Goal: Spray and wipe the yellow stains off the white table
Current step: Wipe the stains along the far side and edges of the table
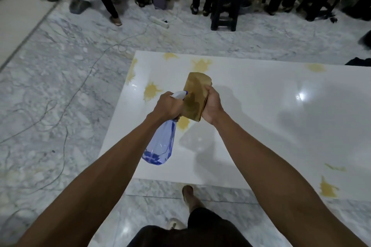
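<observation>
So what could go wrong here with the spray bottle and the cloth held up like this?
The left hand aims the blue spray bottle at the brown cloth gripped by the right hand, not at a stain, so the yellow stains may stay dry and smear. The table already looks wet and glossy near its far left edge; runoff could drip onto the floor cables below. The stain at the near right edge is easily missed.

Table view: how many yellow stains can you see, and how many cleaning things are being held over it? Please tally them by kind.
Yellow stains: 8
Spray bottle: 1
Cloth: 1
Total: 10
</observation>
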Tool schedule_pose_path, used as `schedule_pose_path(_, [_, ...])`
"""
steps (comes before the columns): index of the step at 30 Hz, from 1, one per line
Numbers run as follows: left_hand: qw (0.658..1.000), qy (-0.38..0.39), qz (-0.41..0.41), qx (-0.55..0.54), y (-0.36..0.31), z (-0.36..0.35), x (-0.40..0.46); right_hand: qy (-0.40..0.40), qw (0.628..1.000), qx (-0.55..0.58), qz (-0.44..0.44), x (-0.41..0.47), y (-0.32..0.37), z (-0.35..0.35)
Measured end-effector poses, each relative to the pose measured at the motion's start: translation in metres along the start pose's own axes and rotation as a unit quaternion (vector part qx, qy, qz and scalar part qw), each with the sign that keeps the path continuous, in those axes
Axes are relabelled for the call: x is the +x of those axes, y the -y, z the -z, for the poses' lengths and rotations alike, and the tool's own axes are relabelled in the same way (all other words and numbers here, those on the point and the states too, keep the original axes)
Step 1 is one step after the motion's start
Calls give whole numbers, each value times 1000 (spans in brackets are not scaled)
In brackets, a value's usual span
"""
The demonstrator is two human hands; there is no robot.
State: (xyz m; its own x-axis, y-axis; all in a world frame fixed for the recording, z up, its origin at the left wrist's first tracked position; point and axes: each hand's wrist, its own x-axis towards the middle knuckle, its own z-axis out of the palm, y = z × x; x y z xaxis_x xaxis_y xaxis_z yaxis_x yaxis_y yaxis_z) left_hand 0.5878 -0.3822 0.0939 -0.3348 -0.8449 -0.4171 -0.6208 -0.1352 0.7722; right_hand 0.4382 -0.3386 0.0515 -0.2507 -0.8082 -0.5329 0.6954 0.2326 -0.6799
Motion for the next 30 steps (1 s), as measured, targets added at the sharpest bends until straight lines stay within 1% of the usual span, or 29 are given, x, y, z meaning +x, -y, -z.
schedule_pose_path(4, [999,-1,36,-25,-13,10,52,-1,999,17,-28,57,14,-13])
schedule_pose_path(7, [998,1,56,-12,-18,14,90,-2,998,7,-55,94,20,-18])
schedule_pose_path(9, [998,3,65,5,-20,15,114,-10,996,-54,-71,119,23,-17])
schedule_pose_path(11, [998,-3,68,12,-23,19,138,-48,981,-175,-62,145,29,-12])
schedule_pose_path(12, [997,-9,71,3,-25,22,148,-71,966,-244,-38,160,34,-9])
schedule_pose_path(13, [997,-16,76,-17,-26,25,157,-92,944,-317,4,173,39,-7])
schedule_pose_path(14, [996,-19,77,-38,-28,29,166,-105,910,-396,58,188,44,-5])
schedule_pose_path(15, [995,-21,76,-52,-28,32,175,-108,862,-482,112,205,51,-3])
schedule_pose_path(16, [996,-24,73,-54,-25,33,185,-111,797,-574,155,226,56,0])
schedule_pose_path(17, [996,-24,66,-50,-22,34,193,-113,719,-659,188,249,60,3])
schedule_pose_path(18, [997,-24,59,-41,-20,34,200,-109,645,-729,201,273,62,8])
schedule_pose_path(19, [998,-24,55,-34,-16,33,208,-95,590,-781,182,299,59,15])
schedule_pose_path(20, [998,-23,53,-31,-12,33,212,-71,559,-814,141,315,53,21])
schedule_pose_path(21, [998,-22,54,-32,-7,32,213,-47,548,-830,94,327,42,30])
schedule_pose_path(22, [998,-22,55,-34,-2,32,215,-41,546,-834,68,337,27,40])
schedule_pose_path(24, [998,-17,54,-31,9,34,217,-72,543,-832,90,343,1,54])
schedule_pose_path(26, [998,-7,58,-33,20,37,214,-87,546,-826,110,338,-9,55])
schedule_pose_path(30, [997,9,63,-39,39,41,196,-92,556,-821,88,319,-21,51])
